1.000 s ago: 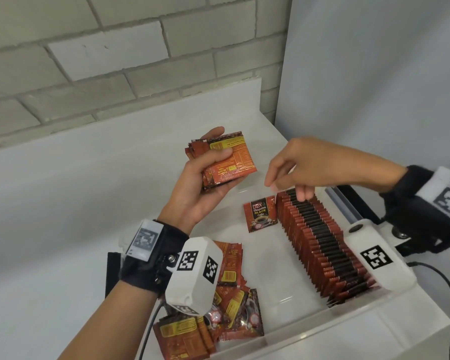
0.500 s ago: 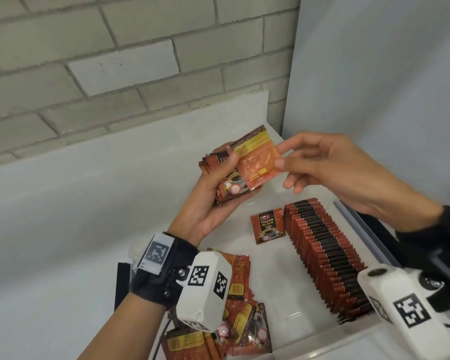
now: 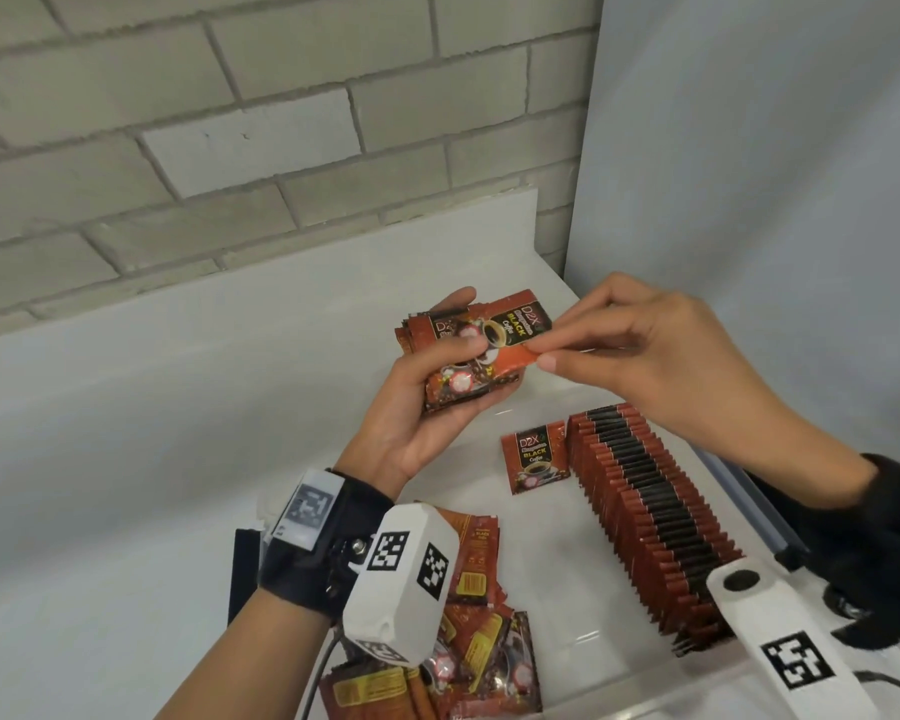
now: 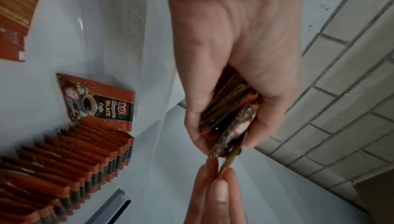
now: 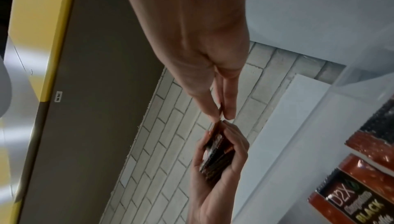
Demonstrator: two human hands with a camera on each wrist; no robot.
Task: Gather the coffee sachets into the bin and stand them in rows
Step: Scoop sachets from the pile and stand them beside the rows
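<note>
Hands meet above a clear bin. The left hand clutches a stack of coffee sachets, presumably as ready supply; the right hand pinches the top sachet, likely bound for the standing row below.

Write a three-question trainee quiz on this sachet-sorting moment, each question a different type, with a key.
1. True or false: the right hand pinches a single sachet by its edge.
2. What does the left hand grip? A) a stack of sachets B) nothing C) the bin wall
3. Fill in: beside the far end of the standing row in the bin, one lone sachet shows its ____ face.

Key: 1 true; 2 A, the stack of sachets; 3 front (printed D2X Black Coffee).
</note>
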